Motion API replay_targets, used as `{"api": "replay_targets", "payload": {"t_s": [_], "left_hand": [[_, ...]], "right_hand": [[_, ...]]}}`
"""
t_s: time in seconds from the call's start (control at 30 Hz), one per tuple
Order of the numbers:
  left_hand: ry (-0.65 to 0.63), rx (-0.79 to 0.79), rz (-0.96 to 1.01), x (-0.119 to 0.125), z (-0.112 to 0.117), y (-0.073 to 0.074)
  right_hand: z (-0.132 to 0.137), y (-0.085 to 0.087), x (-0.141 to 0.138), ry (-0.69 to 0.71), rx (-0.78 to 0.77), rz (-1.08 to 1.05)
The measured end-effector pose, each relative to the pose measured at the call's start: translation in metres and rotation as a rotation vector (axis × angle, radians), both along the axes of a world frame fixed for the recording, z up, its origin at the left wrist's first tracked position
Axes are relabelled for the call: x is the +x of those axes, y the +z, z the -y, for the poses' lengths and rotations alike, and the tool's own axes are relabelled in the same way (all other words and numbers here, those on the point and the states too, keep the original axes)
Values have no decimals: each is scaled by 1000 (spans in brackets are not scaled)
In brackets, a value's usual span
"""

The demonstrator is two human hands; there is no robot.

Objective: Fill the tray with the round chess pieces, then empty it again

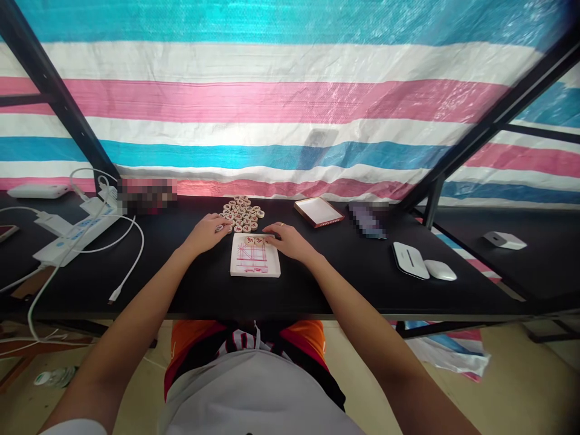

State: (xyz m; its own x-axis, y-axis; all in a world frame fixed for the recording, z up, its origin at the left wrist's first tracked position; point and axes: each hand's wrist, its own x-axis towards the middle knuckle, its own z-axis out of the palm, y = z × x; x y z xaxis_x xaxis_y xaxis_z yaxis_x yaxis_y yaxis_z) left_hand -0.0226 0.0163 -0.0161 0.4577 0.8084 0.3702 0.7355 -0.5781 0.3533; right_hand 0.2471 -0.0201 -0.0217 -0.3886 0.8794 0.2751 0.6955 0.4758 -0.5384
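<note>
A shallow white box [255, 270] with a red-lined sheet in its bottom lies on the black table in front of me. A short row of round Chinese chess pieces [258, 240] sits along its far edge inside. My right hand [290, 240], a ring on one finger, reaches over the box's far right corner, its fingers closed on the piece at the row's right end. Behind the box spreads a cluster of loose Chinese chess pieces [241, 214]. At the cluster's left side my left hand [207, 233] has its fingers closed around a Chinese chess piece [220, 228].
A box lid [318, 212] lies at the back right, beside a blurred phone-like object [368, 220]. Further right are a white flat case [410, 260] and a white mouse [440, 270]. A power strip [75, 235] with white cables occupies the left. Striped sheeting [290, 103] hangs behind the table.
</note>
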Motion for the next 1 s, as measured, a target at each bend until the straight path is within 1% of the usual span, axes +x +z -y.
{"api": "replay_targets", "payload": {"t_s": [0.07,0.13,0.23,0.37,0.47,0.57,0.7,0.8,0.87,0.9,1.0], "left_hand": [[41,-36,-31,-7,-7,-5],[48,-59,-56,-10,-10,-8],[43,-62,-79,-10,-11,-9],[112,-51,-106,-10,-8,-6],[172,-109,-133,-12,-6,-2],[198,-167,-169,-13,-4,1],[236,-182,-191,-11,-3,4],[263,-180,-159,-11,0,8],[236,-140,-104,-10,3,11],[196,-107,-63,-9,5,13],[8,-19,77,-1,12,16]], "right_hand": [[-1,0,1,-20,2,3],[-2,-1,1,-32,6,1],[-3,-3,2,-39,8,-4],[-4,-4,2,-47,6,-5],[-3,-3,2,-50,1,-8],[-3,-3,2,-55,-14,-2],[-3,-4,2,-52,-19,3],[-3,-3,2,-69,-12,4],[-3,-1,2,-97,1,7],[-2,0,2,-112,6,9],[-2,2,2,-148,6,22]]}}
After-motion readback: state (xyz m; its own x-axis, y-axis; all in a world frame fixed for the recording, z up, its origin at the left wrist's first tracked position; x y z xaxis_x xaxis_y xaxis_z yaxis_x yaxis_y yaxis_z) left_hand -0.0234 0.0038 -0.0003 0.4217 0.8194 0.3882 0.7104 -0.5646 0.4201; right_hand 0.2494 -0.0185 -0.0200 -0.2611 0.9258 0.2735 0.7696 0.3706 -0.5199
